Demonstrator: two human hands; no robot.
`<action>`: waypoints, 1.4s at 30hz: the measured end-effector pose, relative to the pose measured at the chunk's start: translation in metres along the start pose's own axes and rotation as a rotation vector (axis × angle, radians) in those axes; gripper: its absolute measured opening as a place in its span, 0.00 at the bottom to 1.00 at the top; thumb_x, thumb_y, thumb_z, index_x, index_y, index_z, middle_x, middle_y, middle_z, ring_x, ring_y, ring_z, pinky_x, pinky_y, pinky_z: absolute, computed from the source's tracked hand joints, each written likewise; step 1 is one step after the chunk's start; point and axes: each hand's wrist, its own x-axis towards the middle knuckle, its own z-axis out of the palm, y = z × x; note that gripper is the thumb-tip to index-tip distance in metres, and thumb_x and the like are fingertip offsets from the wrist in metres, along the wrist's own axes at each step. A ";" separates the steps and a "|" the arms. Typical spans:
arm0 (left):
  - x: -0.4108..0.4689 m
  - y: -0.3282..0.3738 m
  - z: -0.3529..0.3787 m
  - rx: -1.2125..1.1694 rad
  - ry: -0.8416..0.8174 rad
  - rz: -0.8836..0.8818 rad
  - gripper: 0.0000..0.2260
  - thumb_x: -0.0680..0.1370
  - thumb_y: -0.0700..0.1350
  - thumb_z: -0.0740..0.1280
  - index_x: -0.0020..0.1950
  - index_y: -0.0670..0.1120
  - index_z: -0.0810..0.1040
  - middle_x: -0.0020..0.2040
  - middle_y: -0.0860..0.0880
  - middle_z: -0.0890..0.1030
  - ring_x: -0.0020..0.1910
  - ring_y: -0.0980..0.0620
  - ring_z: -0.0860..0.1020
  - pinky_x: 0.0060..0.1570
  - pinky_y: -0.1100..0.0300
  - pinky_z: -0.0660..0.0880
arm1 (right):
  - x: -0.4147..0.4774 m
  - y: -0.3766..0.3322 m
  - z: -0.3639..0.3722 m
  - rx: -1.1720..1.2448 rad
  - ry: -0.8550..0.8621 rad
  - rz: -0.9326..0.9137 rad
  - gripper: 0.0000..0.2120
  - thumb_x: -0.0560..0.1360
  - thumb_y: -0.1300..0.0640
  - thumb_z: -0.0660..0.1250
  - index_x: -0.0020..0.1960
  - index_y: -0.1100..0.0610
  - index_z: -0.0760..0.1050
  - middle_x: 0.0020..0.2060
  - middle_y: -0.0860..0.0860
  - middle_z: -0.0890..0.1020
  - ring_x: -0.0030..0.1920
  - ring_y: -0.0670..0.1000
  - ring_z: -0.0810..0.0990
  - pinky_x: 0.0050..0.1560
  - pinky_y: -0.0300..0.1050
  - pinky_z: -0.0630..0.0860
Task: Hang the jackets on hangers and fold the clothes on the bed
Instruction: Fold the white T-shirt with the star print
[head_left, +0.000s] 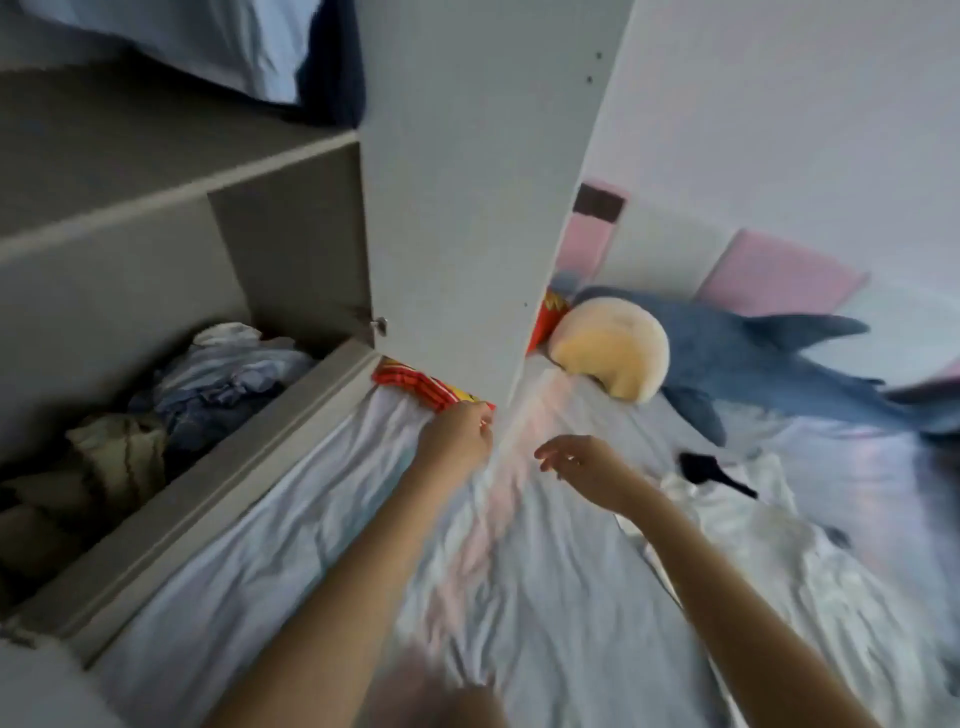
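Observation:
My left hand (457, 434) reaches toward the foot of the open wardrobe door, its fingers curled and pinching a pale pink-white garment (498, 493). The garment is motion-blurred and trails down over the bed. My right hand (576, 462) hovers beside it over the sheet, fingers spread and holding nothing. A white garment (769, 535) lies crumpled on the bed (270, 582) to the right, with a small black piece (709, 467) on its far edge. No hanger is in view.
The white wardrobe door (483, 182) stands open over the bed's edge. A lower shelf holds crumpled blue and olive clothes (208, 384). A red-and-yellow item (421, 387) lies under the door. A blue plush shark (753, 353) and a yellow cushion (613, 348) lie at the bed's head.

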 end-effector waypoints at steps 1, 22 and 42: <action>-0.020 0.018 0.036 -0.024 -0.133 0.079 0.12 0.77 0.41 0.60 0.57 0.47 0.79 0.57 0.47 0.81 0.57 0.46 0.77 0.54 0.53 0.74 | -0.040 0.042 0.007 0.087 0.029 0.138 0.15 0.76 0.68 0.59 0.45 0.51 0.79 0.38 0.44 0.82 0.40 0.48 0.78 0.50 0.47 0.76; -0.207 -0.002 0.471 0.267 -1.031 0.274 0.33 0.74 0.50 0.70 0.76 0.54 0.59 0.79 0.49 0.46 0.77 0.49 0.47 0.72 0.42 0.55 | -0.394 0.378 0.232 0.235 0.096 0.977 0.14 0.79 0.59 0.60 0.63 0.52 0.73 0.59 0.49 0.76 0.50 0.46 0.76 0.47 0.33 0.70; -0.248 0.003 0.601 0.653 -0.925 0.165 0.70 0.49 0.73 0.73 0.60 0.60 0.14 0.58 0.50 0.12 0.63 0.43 0.18 0.58 0.26 0.33 | -0.302 0.571 0.216 0.163 0.665 0.947 0.12 0.77 0.64 0.53 0.60 0.61 0.64 0.55 0.62 0.74 0.52 0.62 0.75 0.43 0.45 0.61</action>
